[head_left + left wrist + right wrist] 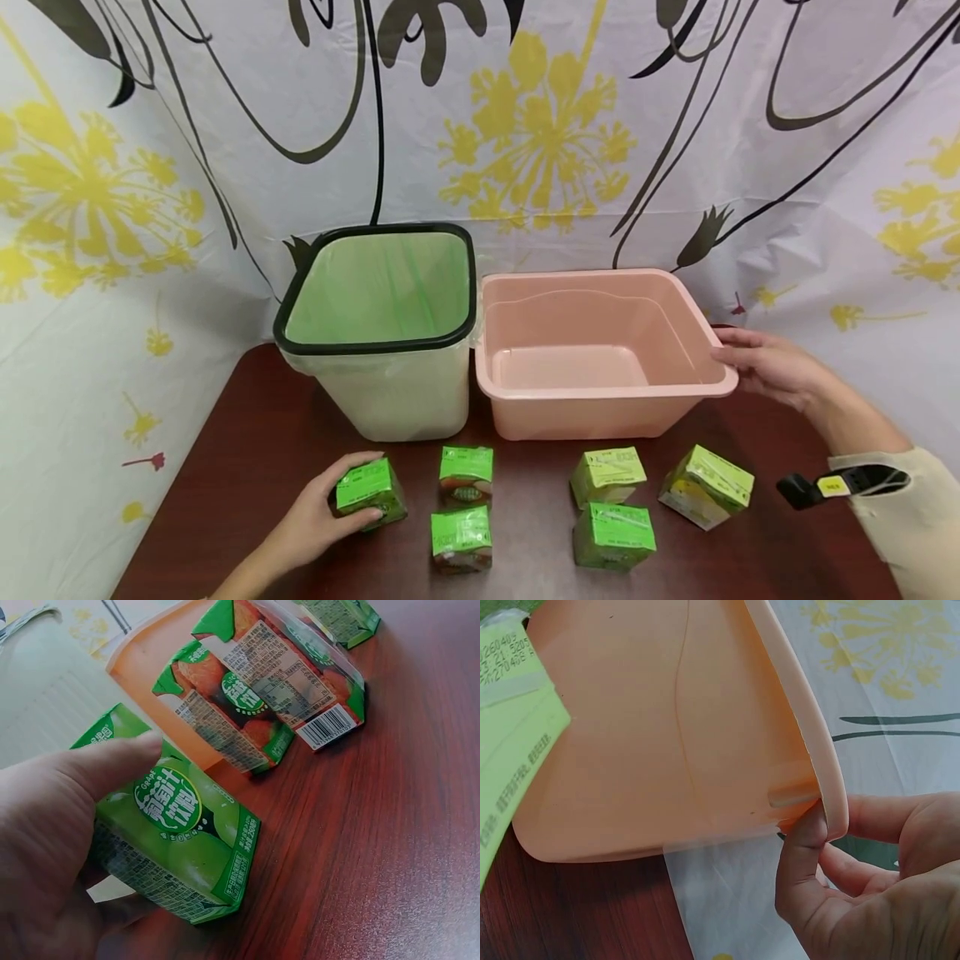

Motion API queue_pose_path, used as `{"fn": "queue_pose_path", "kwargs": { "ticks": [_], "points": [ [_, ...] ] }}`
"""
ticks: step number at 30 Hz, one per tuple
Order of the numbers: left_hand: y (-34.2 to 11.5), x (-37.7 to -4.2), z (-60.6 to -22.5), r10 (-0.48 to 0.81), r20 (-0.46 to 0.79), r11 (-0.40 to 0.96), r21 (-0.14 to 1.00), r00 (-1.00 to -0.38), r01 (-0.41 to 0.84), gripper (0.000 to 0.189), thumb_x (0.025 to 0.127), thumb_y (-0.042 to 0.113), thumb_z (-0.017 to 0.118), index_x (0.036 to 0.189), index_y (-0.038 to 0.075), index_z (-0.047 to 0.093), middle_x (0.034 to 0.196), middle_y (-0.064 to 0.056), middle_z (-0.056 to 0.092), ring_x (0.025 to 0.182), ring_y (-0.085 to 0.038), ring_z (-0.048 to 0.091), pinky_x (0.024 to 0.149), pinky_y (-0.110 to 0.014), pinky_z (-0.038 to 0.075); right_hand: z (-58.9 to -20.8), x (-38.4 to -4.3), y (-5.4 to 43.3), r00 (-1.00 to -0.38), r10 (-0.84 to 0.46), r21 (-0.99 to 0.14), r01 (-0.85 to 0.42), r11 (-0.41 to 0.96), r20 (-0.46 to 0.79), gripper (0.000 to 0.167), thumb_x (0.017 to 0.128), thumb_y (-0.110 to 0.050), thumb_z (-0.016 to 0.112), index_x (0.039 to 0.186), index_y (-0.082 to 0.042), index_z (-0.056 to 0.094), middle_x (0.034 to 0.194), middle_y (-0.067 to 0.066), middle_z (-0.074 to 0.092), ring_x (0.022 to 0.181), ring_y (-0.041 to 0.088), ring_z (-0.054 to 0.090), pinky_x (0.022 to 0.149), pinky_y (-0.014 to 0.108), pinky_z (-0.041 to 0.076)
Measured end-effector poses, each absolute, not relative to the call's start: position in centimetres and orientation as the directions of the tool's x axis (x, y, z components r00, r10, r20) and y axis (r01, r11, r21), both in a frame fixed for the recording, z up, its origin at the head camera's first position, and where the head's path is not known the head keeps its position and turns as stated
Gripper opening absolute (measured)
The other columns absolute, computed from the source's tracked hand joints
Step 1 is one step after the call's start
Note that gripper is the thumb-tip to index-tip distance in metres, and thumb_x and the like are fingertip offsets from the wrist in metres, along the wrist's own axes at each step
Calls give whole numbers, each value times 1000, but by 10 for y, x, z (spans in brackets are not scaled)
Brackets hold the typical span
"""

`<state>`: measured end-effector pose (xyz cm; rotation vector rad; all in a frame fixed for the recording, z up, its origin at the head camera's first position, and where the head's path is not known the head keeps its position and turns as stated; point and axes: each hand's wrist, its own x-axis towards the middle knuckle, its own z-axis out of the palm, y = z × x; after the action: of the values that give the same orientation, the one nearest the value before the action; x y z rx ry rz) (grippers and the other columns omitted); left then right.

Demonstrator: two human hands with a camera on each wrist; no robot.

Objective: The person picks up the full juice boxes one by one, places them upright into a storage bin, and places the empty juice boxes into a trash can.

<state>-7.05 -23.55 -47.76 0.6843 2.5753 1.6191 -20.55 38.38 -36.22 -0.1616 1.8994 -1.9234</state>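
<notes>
My left hand grips a green grape juice carton at the table's front left, thumb on one side and fingers on the other. In the left wrist view the carton's grape label faces the camera, and the thumb lies across its upper part. My right hand holds the right rim of a pink plastic basin. In the right wrist view the thumb presses inside the basin's rim while the fingers curl under its outside. The basin stands upright with nothing inside.
Left of the basin stands a pale bin with a black rim and a green-looking inside. Two red-and-green cartons stand at front middle. Further right are two yellow-green cartons and a green one. A patterned curtain hangs behind.
</notes>
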Motion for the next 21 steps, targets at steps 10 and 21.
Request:
{"fn": "queue_pose_path", "kwargs": {
  "ticks": [10, 21],
  "points": [
    [-235, -73, -472, 355, 191, 413, 846, -915, 337, 57, 89, 22, 81, 141, 13, 58, 128, -2, 65, 101, -8, 65, 77, -29, 56, -362, -207, 381, -907, -357, -973, 230, 22, -223, 35, 107, 2, 44, 111, -22, 69, 105, 2, 72, 92, 16, 72, 74, 31, 60],
    [-239, -77, -452, 349, 267, 503, 756, -898, 420, 56, 87, 19, 83, 138, 20, 61, 130, 5, 66, 116, -6, 61, 92, -25, 53, -361, -206, 380, -913, -333, -971, 238, 32, -235, 34, 106, 2, 45, 110, -22, 69, 103, 2, 72, 90, 16, 72, 72, 31, 61]
  ]
}}
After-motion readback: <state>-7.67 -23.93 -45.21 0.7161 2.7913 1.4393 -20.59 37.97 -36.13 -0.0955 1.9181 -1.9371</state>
